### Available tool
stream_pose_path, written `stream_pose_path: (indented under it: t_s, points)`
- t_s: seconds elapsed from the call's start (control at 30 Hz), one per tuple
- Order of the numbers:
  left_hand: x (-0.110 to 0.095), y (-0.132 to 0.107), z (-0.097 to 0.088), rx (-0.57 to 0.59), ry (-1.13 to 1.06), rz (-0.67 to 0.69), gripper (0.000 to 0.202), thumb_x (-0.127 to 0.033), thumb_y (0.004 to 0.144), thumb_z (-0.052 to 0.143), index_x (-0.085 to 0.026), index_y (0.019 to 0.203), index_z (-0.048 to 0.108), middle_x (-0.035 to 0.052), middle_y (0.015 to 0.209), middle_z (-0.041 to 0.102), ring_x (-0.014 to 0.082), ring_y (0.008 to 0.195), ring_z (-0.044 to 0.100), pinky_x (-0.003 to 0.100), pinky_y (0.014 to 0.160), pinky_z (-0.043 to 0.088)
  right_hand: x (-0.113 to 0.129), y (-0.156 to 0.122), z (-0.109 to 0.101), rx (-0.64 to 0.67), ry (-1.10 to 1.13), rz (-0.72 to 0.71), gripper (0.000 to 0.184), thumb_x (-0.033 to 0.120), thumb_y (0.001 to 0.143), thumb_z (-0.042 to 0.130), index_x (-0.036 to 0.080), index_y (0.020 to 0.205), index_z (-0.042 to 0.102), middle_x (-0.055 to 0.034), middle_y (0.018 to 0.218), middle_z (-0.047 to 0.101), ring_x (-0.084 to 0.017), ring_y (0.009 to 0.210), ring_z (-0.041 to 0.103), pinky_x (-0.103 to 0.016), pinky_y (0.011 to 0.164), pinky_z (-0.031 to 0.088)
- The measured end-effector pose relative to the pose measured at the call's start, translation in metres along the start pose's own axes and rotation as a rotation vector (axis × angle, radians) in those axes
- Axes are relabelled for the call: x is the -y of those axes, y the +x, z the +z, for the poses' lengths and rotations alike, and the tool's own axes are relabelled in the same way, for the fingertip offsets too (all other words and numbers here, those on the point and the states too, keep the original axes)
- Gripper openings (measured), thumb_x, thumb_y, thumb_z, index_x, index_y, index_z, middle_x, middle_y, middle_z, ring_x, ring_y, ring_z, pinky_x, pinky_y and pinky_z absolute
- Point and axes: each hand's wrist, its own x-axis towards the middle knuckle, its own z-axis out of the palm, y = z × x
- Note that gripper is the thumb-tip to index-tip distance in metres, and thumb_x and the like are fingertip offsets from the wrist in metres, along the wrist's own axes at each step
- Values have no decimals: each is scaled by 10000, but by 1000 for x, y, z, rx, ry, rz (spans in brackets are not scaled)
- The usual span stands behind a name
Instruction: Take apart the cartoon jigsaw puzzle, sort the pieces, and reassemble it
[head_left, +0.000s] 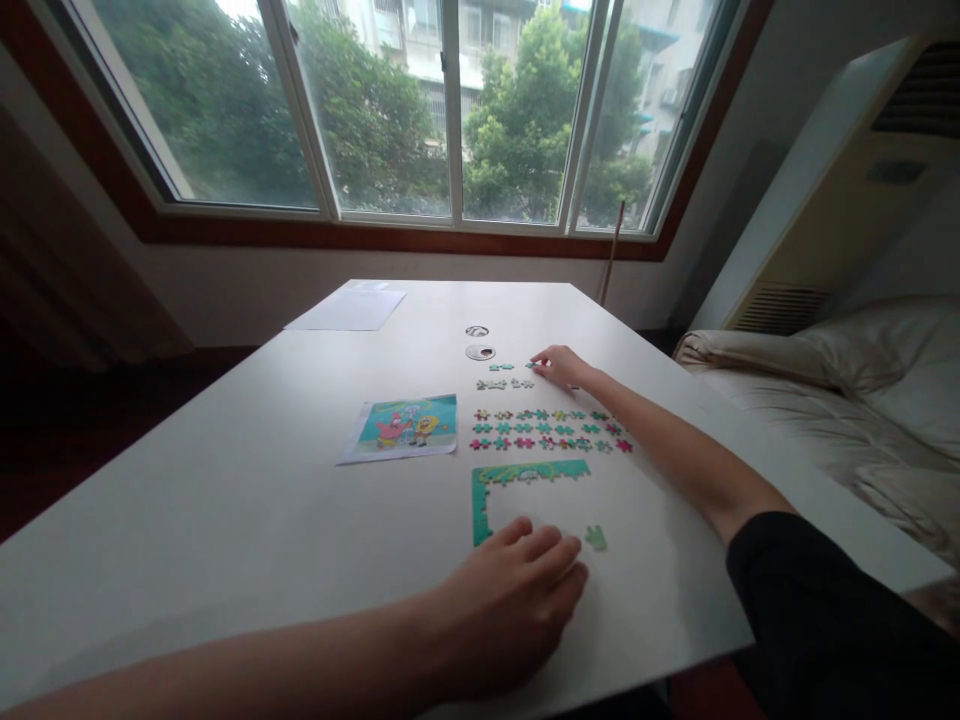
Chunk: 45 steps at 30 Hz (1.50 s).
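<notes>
My left hand lies flat on the white table, fingers stretched out, just below the joined green puzzle border. A single green piece lies beside its fingertips. My right hand reaches far across the table, its fingers touching a small teal piece near a few loose pieces. Rows of sorted puzzle pieces lie between the two hands.
A cartoon reference picture lies left of the pieces. Two round cable holes and a sheet of paper are farther back. A sofa stands to the right, windows behind the table.
</notes>
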Motion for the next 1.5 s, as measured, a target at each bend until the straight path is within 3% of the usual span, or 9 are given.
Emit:
stream_pose_path:
  t_s: [0.17, 0.33, 0.5, 0.67, 0.8, 1.07, 1.33, 1.5]
  points:
    - [-10, 19, 14, -22, -35, -10, 277, -231, 885, 378, -103, 1108, 480, 129, 1183, 496, 241, 1042, 467, 365, 868, 366, 1, 6, -2, 33, 13, 47, 207, 246, 753, 580, 120, 879, 686, -88, 865, 678, -175, 763, 605, -243, 689, 431]
    - [-8, 18, 18, -15, -64, 15, 301, -240, 902, 355, -109, 1155, 452, 127, 1178, 513, 230, 1066, 468, 358, 885, 360, 6, -9, -14, 33, 60, 58, 162, 224, 723, 599, 101, 804, 667, -90, 809, 671, -162, 723, 597, -240, 644, 428]
    - [-8, 6, 13, 23, -54, -19, 298, -237, 901, 365, -109, 1156, 450, 130, 1159, 520, 223, 1080, 458, 342, 898, 370, 31, -71, -36, 35, 262, -103, 190, 287, 756, 568, 124, 843, 615, -34, 772, 648, -92, 679, 567, -194, 627, 424]
    - [-9, -1, 19, 5, -28, -53, 314, -261, 895, 376, -100, 1152, 455, 157, 1254, 448, 270, 1136, 412, 374, 908, 372, 65, -148, -54, 288, 523, -306, 227, 330, 770, 559, 136, 865, 630, -9, 676, 615, -82, 592, 523, -186, 552, 400]
    - [-11, -3, 30, -34, -21, -67, 323, -244, 899, 351, -97, 1170, 448, 152, 1263, 450, 277, 1140, 417, 382, 917, 369, 81, -178, -49, 375, 551, -320, 220, 321, 786, 546, 168, 892, 662, -1, 659, 615, -84, 579, 506, -180, 529, 382]
    - [-13, -6, 33, -61, -10, -79, 337, -244, 893, 347, -97, 1176, 456, 155, 1265, 454, 275, 1154, 417, 368, 939, 362, 86, -186, -31, 313, 539, -309, 178, 273, 791, 551, 177, 888, 666, -14, 757, 658, -88, 610, 532, -182, 568, 401]
    - [-13, -6, 33, -67, -14, -82, 329, -240, 886, 370, -93, 1163, 467, 160, 1249, 468, 266, 1148, 423, 365, 941, 365, 90, -190, -26, 169, 349, -424, 119, 233, 783, 570, 186, 844, 662, -48, 807, 618, -139, 792, 542, -271, 767, 410]
    - [-12, -8, 30, -65, -19, -71, 320, -227, 881, 388, -88, 1157, 471, 160, 1237, 478, 261, 1155, 415, 352, 949, 364, 91, -164, -36, 193, 333, -508, 133, 260, 764, 593, 175, 840, 659, -36, 760, 619, -123, 737, 550, -246, 707, 426]
